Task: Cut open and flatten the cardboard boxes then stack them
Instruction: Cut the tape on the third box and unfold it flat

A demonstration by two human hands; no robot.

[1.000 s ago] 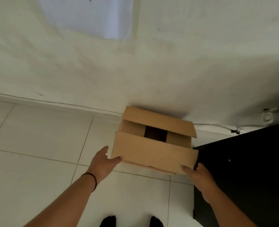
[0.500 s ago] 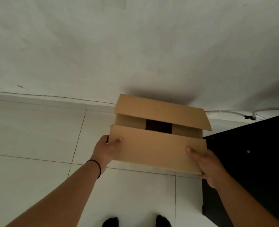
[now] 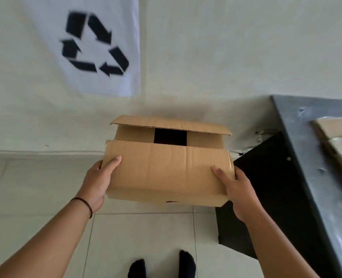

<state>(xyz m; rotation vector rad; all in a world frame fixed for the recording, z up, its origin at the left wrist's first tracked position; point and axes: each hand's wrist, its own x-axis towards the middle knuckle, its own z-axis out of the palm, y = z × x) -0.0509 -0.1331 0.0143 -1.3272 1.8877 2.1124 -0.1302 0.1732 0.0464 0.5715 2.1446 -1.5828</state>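
Basically one cardboard box [image 3: 167, 171], held up off the tiled floor [image 3: 35, 187] in front of the wall, both hands on it. Left hand [image 3: 97, 183] clamps the box's left end, thumb lying on the near face, other fingers hidden behind that end so cannot tell how they curl. Right hand [image 3: 239, 189] does the same at the box's right end, thumb on the near face, rest wrapped round the corner. Grip at opposite ends makes sense: likely keeps the box level and steady while it is carried. Box flaps are loose, not sealed: far flap [image 3: 170, 125] stands up, near flap folded toward the person, dark gap between them showing the inside. Box is not flattened yet; judging by that, the cutting and flattening steps remain. Right of the box, a grey table [image 3: 310, 157] with pale flat cardboard [image 3: 338, 129] lying on it, probably the stack spot, piece count unclear at the frame edge. Below the table, a black panel [image 3: 270, 197] just right of the box. Above-left of the box, one recycling sign [image 3: 94, 45] on the wall. Below the box, two dark-socked feet [image 3: 162, 265]. One black wristband [image 3: 85, 205] on the left wrist. Count: one box, two hands, one table, one sign.
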